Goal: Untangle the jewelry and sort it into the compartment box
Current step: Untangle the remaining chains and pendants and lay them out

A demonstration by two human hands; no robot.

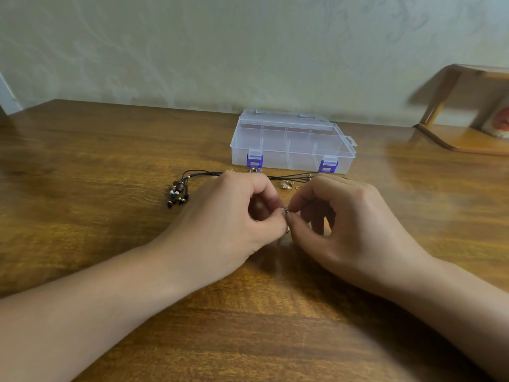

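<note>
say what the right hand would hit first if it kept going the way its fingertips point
The right hand points leftward, its fingertips pinching a small metal piece. Straight on it would meet the left hand fingertips, already at that piece. Depth looks matched, though one view cannot confirm it.

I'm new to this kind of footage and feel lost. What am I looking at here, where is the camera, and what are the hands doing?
There is no machine: a person's two bare hands, filmed by one camera worn on the head, looking forward and down. They work over a wooden table. The left hand and right hand together pinch a small metal jewelry piece; what it is is too small to tell. Behind them lie a black cord necklace with beads, a gold ring, and a clear compartment box, lid closed, with blue latches.
</note>
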